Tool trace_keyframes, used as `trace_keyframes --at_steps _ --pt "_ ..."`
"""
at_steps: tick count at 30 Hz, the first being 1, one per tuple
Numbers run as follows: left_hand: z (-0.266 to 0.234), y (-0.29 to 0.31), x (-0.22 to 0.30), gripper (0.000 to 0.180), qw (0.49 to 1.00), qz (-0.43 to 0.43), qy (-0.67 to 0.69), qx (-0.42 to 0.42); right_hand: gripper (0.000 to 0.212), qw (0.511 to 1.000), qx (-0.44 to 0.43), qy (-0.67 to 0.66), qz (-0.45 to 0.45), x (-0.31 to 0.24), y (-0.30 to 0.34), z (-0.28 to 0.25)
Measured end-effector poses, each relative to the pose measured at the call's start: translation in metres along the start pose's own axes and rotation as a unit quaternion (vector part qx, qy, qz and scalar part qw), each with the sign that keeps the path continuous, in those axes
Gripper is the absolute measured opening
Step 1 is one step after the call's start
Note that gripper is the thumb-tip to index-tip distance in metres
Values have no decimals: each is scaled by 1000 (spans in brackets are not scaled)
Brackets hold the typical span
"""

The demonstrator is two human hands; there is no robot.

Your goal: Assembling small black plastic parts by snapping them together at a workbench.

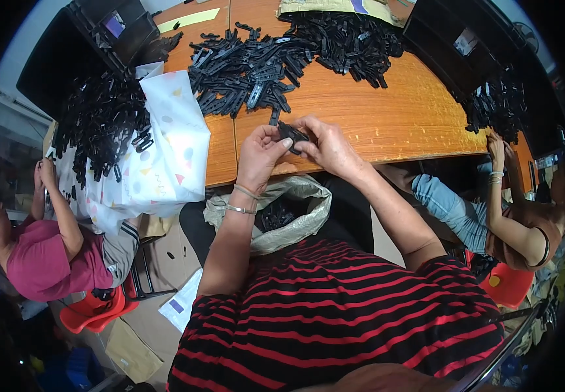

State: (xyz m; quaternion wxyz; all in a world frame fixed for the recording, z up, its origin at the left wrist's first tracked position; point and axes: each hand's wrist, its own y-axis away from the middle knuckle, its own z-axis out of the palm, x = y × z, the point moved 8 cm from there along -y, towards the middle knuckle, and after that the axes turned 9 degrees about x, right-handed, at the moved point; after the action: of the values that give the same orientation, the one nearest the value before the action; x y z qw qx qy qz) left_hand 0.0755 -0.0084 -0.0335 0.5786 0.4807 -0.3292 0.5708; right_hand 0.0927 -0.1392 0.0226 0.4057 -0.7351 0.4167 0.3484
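Close to the table's near edge, my left hand [259,158] and my right hand [334,149] come together, fingers closed on black plastic parts [289,136]. One narrow strip-like end sticks up beyond my left fingers. Whether these are one piece or several I cannot tell, since my fingers cover much of them. Just below my hands, an open woven sack [312,215] sits in my lap with dark pieces inside. Farther off lies a heap of long black plastic pieces [236,68], with another heap of black pieces [354,49] to its right.
At the left, black pieces [102,127] lie on a patterned white cover [171,130], beside a person in a maroon shirt [44,264]. Another person in brown [524,225] works at right near more black parts [497,104]. Dark boxes [455,49] flank the wooden table [400,121].
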Motion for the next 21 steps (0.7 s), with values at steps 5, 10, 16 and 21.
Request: trace_keyframes --at_steps 5,10,16,21 --pt "4 1 -4 27 999 -17 39 -14 19 995 -19 -12 101 25 0 -2" --pt "-4 -2 -7 31 998 -25 61 -5 18 992 29 102 68 22 -2 -14" --pt "-2 1 0 27 998 10 49 28 22 988 144 -26 -44 -6 7 -16" --pt "1 3 7 27 997 46 45 35 24 992 121 27 -16 -4 8 -9"
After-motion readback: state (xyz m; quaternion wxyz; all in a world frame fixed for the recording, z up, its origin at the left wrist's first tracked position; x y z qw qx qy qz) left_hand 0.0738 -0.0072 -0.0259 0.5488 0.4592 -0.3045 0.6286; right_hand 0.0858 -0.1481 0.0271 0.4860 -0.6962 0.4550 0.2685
